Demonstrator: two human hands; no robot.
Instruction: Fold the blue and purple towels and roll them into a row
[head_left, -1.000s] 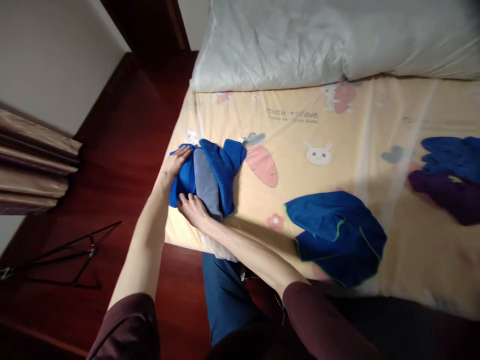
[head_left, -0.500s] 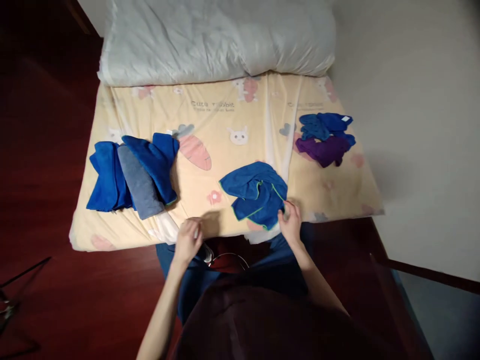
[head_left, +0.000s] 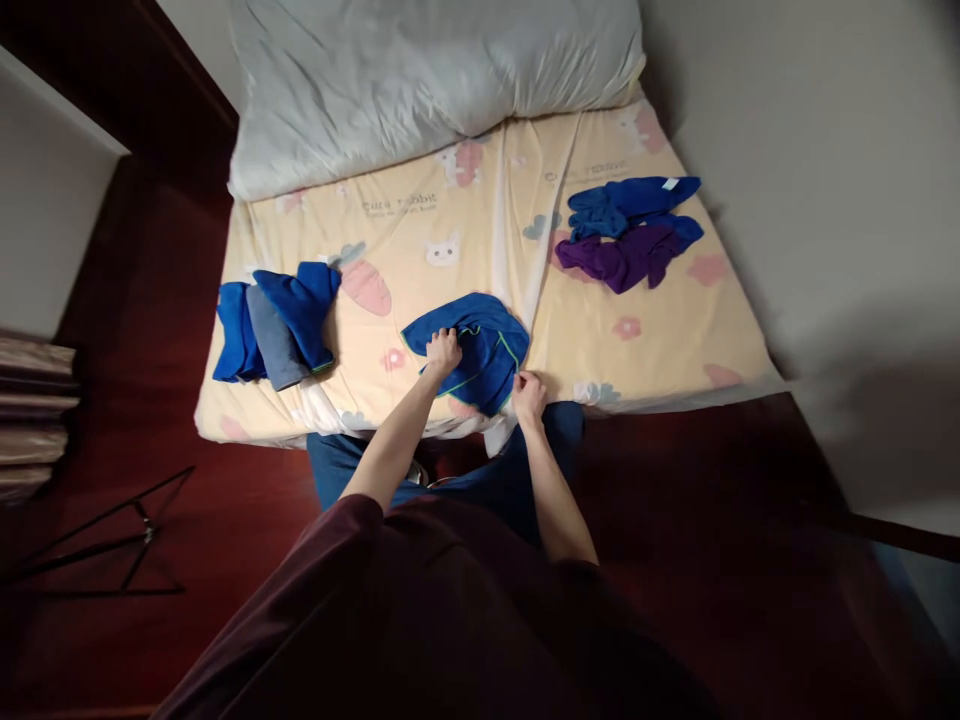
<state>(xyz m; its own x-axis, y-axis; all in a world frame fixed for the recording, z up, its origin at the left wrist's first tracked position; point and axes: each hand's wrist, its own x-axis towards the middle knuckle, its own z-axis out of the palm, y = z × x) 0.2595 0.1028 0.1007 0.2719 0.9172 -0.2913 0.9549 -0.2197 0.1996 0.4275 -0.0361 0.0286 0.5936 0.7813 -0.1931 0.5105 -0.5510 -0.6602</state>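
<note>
A crumpled blue microfiber cloth [head_left: 491, 335] with bright green edging lies near the front edge of the bed, partly folded over itself. My left hand [head_left: 443, 350] is closed on the cloth's left part, close to a green edge; its fingertips are partly hidden. At the lower right edge of the cloth, my right hand [head_left: 529, 398] pinches the green border between thumb and fingers.
Folded blue cloths [head_left: 240, 335] and a grey cloth [head_left: 276, 340] lie on the bed's left. A purple cloth [head_left: 626, 258] and blue cloths [head_left: 637, 198] are heaped at right. Behind is a pale quilt [head_left: 435, 85]; a black tripod stand [head_left: 142, 530] stands left.
My left hand has come from the bed's front edge up onto the cloth and closed on it. My right hand stays at the cloth's right edge. The view has shifted.
</note>
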